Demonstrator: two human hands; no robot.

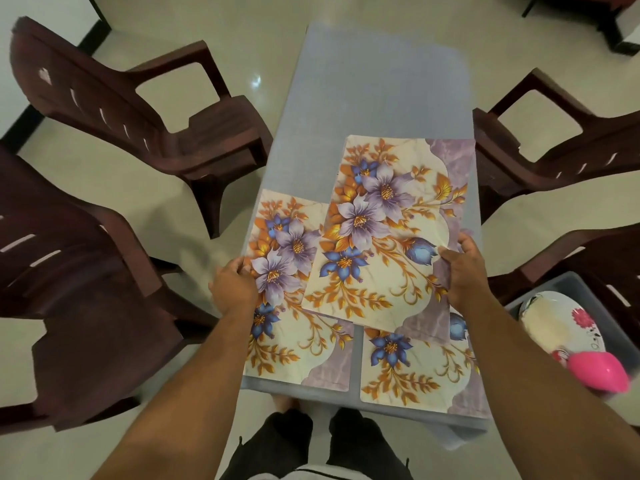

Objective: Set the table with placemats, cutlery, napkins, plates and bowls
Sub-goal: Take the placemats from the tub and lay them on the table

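- The worktop (pixel 374 95), a long surface under a pale blue-grey cloth, ran away from the person; its far half was bare cloth.
- Dark brown plastic chairs stood round it — two on the left (pixel 138 109) (pixel 69 271) and two on the right (pixel 554 140) (pixel 588 258).
- A held placemat (pixel 388 216), printed with purple and blue flowers and orange leaves, was tilted above the near half of the worktop, overlapping the two mats below.
- A left placemat (pixel 298 344) lay flat at the near left corner of the worktop, and a right placemat (pixel 415 372) lay flat at the near right corner, just beside it.
- A grey bin (pixel 568 292) sat on the near right chair, holding a white plate (pixel 561 323) with red flowers and a pink bowl (pixel 599 372).
- The right hand (pixel 464 271) had its grip pinching the right edge of the held placemat, thumb on top.
- The left hand (pixel 235 285) rested at the left edge of the left placemat, fingers curled over it and gripping that edge.
- No brand, label or writing could be read on anything.
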